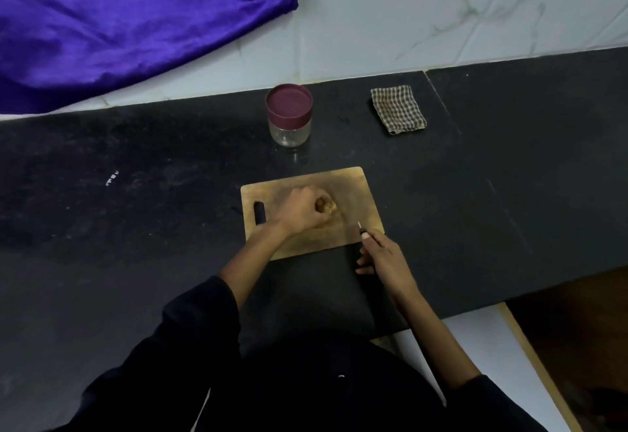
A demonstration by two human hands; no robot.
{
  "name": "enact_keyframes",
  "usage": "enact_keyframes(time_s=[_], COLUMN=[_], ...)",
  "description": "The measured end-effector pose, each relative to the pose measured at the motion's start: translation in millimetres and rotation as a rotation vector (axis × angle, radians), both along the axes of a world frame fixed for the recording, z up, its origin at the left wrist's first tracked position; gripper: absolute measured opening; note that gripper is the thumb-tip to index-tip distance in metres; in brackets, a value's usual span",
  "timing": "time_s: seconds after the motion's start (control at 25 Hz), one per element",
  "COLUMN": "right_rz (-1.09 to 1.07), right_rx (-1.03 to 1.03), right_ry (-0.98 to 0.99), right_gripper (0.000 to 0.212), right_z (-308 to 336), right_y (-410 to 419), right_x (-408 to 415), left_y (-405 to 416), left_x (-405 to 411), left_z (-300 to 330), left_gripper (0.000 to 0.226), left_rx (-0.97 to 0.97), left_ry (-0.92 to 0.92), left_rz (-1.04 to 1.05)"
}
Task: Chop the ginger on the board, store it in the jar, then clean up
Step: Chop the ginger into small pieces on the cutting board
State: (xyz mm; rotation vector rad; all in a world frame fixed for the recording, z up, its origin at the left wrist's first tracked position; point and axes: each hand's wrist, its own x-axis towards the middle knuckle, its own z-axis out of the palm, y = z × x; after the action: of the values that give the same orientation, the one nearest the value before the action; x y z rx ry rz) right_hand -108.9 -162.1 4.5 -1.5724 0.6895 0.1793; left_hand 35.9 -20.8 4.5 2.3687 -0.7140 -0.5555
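Gripping a knife [361, 231] by its dark handle, the right hand [380, 254] is hovering just off the near right corner of the cutting board [353, 193], fingers curled round the handle and only a sliver of pale blade showing over the board's near edge. Dark sleeves [190, 329] are reaching in from the near edge of the surface [136, 227], which is ending on the right above a white front and a wooden strip.

On the board itself, the left hand [299, 212] is curling round the ginger [325, 206], pinning it near the board's middle; the knob is peeking out past the fingers on the right side. Left of that hand, the board's handle slot [259, 210] is lying close to its left edge. Bare wood is showing along the board's far and right edges.

Beyond the board's far edge, well apart from it, the jar [289, 115] is standing upright with its maroon lid [288, 101] on, its clear body looking empty. Right of the jar and farther right than the board, a checked cloth [398, 109] is lying folded, close to the surface's back edge. Wide dark stretches of surface are lying open left and right of the board. Behind the jar a pale tiled wall [441, 6] is rising, with a purple fabric [119, 16] hanging over its left part.
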Motion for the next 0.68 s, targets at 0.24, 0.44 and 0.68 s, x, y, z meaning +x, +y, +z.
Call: enact_keyframes(time_s=[0.24,0.44,0.68], right_rz=[0.066,0.168,0.231], right_rx=[-0.035,-0.222,-0.357], right_ry=[0.039,0.025,0.037], right_gripper=[0.004,0.009,0.012], right_z=[-5,-5,1], right_y=[1,3,3], right_x=[6,5,10], left_y=[4,5,3], left_x=[3,2,-5], left_z=[7,-12,-28], left_gripper=[0.024,0.023,0.029], left_rx=[0.055,-0.003,0.059], left_ry=[-0.065,-0.092,-0.222], left_rz=[-0.122,-0.016,0.065])
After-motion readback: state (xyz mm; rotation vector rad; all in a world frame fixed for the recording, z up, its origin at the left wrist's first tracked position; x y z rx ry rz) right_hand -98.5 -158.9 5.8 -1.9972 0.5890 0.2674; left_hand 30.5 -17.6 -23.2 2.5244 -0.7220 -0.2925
